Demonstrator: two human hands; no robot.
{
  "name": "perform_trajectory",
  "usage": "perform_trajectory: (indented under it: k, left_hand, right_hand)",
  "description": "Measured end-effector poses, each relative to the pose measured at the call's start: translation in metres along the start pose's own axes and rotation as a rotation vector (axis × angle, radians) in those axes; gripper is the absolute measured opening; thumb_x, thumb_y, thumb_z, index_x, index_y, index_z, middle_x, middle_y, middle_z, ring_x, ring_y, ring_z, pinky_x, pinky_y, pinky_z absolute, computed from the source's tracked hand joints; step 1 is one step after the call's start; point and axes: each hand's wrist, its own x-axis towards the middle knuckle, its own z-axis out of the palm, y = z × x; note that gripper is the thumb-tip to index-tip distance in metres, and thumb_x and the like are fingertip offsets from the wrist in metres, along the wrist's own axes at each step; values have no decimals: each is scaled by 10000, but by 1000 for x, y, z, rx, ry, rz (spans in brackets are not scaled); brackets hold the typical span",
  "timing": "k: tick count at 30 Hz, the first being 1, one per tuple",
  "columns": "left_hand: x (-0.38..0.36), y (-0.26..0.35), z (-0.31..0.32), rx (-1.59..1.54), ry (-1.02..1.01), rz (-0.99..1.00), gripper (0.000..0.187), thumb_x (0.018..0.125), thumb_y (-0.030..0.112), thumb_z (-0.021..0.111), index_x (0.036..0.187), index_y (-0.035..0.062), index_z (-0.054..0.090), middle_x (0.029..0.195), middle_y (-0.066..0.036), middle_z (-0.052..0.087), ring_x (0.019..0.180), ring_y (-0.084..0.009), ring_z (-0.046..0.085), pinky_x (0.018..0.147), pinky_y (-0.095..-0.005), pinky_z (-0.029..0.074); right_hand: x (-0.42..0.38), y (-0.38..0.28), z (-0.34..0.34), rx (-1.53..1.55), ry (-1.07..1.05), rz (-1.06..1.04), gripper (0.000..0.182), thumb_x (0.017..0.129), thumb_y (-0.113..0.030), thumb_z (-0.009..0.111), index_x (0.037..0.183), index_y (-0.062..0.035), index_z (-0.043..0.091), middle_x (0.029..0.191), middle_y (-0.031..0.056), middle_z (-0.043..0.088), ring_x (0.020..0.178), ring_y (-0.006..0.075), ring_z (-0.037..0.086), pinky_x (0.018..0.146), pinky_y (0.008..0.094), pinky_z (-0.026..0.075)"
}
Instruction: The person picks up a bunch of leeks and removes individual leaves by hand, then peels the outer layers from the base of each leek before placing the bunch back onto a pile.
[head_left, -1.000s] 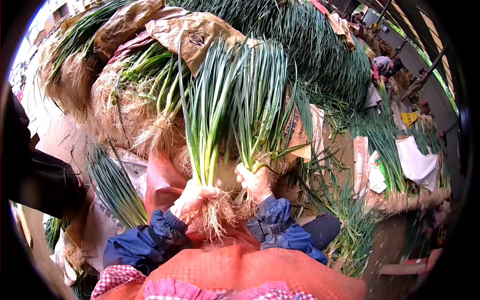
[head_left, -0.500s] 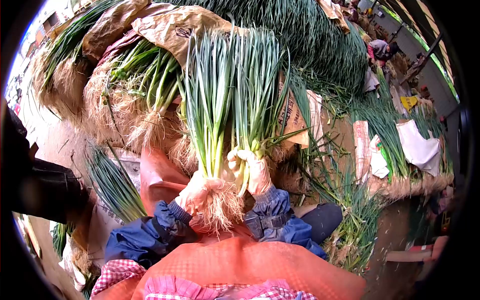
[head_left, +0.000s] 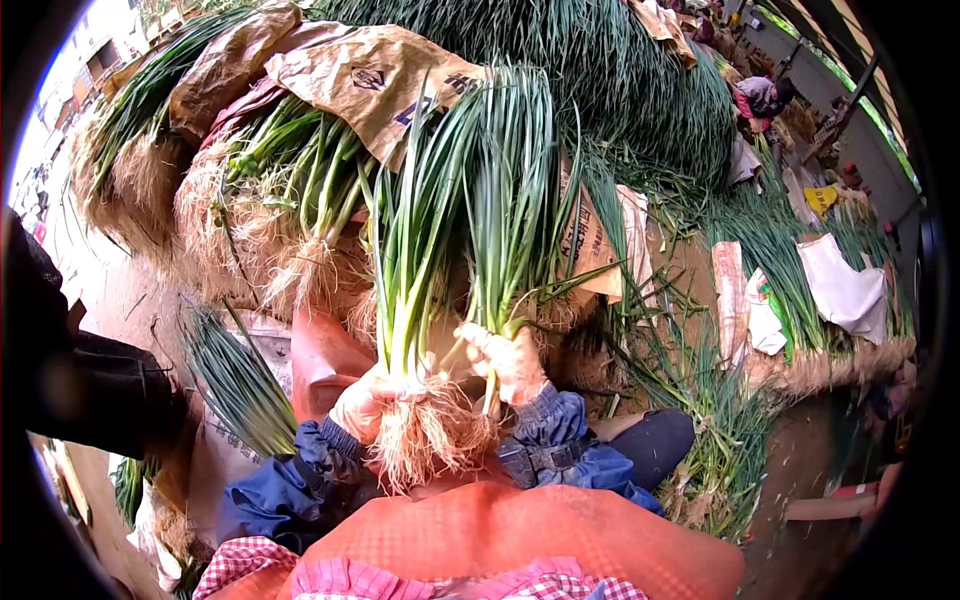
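My left hand (head_left: pixel 362 405), in a pale glove, is closed round the lower stalks of a bunch of green onions (head_left: pixel 408 290). Its tangled pale roots (head_left: pixel 430 435) hang over my lap. My right hand (head_left: pixel 510 365), gloved too, grips a second clump of green onions (head_left: pixel 500 220) low on the stems, beside the first. Both clumps stand upright, their long leaves spreading apart in a V above my hands. An orange-red apron (head_left: pixel 480 530) covers my lap.
Rooty onion bundles (head_left: pixel 300 190) lie ahead on the left, partly under brown sacks (head_left: pixel 370 80). Behind rises a large heap of green leaves (head_left: pixel 620 110). A small bundle (head_left: pixel 235 375) rests at left, loose onions (head_left: pixel 710 440) at right. Another person (head_left: pixel 760 100) is at far right.
The green onions have parted into two clumps, the left one leaning left with its leaf tips lower. My left hand has moved slightly left and down; my right hand slightly down.
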Motion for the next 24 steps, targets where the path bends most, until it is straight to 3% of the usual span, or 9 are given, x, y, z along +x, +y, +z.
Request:
perform_trajectory:
  k: [4, 7, 11, 12, 13, 16, 18, 20, 24]
  left_hand:
    - [14, -13, -24, 96, 47, 29, 379, 691, -31, 633, 1046, -2, 501, 864, -41, 582, 724, -100, 559, 640, -202, 464]
    - [12, -10, -10, 55, 41, 34, 412, 670, -39, 623, 1059, -18, 489, 948, -90, 574, 856, -172, 565, 759, -270, 471]
    - [12, -13, -16, 52, 5, 28, 482, 653, -28, 634, 1102, -27, 460, 1015, -121, 558, 930, -223, 562, 819, -315, 476]
    - [11, -14, -17, 50, -4, 15, 491, 652, -26, 635, 1109, -27, 455, 1012, -120, 557, 929, -227, 562, 818, -318, 477]
    - [10, -16, -22, 6, -7, -11, 439, 696, -39, 605, 1109, -29, 458, 971, -73, 559, 835, -133, 559, 727, -238, 481]
    - [8, -18, -26, -211, -32, 2, 480, 706, -21, 623, 1152, -22, 444, 994, -91, 563, 844, -149, 567, 749, -255, 489]
    - [7, -25, -28, -297, -66, -57, 479, 708, -32, 609, 1158, -16, 445, 1023, -104, 560, 873, -177, 574, 778, -279, 493]
    - [12, -29, -20, -281, -80, -44, 475, 707, -43, 600, 1156, -14, 447, 1027, -106, 559, 877, -188, 577, 791, -290, 493]
    - [10, -20, -2, -199, -29, -19, 454, 689, -82, 590, 1119, -7, 464, 995, -102, 564, 856, -179, 579, 769, -285, 496]
  right_hand:
    - [-15, 2, -11, -92, 65, -55, 95, 791, -93, 622, 852, -25, 595, 620, 28, 554, 462, 99, 514, 359, 201, 407]
    - [-24, -3, -6, 84, 138, -124, 167, 779, -137, 644, 877, -13, 591, 644, 54, 570, 501, 131, 561, 373, 249, 485]
    - [-11, 3, -1, -111, 118, -341, 152, 798, -125, 629, 904, -22, 596, 704, 66, 597, 536, 120, 568, 397, 225, 461]
    - [-15, -10, 1, -156, 68, -159, 141, 815, -120, 609, 920, -25, 602, 728, 70, 605, 582, 110, 573, 438, 209, 454]
    - [-12, -6, -3, -16, 59, -120, 137, 822, -130, 602, 913, -28, 608, 729, 67, 606, 578, 105, 571, 437, 208, 452]
    - [-1, 10, -23, 11, 119, -11, 153, 835, -114, 584, 956, -20, 584, 766, 62, 605, 518, 107, 527, 425, 214, 432]
    - [-1, 15, -14, 185, -26, 81, 163, 831, -112, 586, 966, -23, 574, 774, 55, 604, 534, 110, 525, 450, 219, 437]
    - [4, 12, 2, 274, -128, 57, 112, 819, -93, 594, 905, -25, 569, 751, 35, 602, 519, 117, 519, 435, 225, 424]
    - [-20, -11, -2, 159, -43, -135, 158, 847, -123, 544, 928, 9, 574, 705, 31, 576, 502, 92, 484, 427, 187, 362]
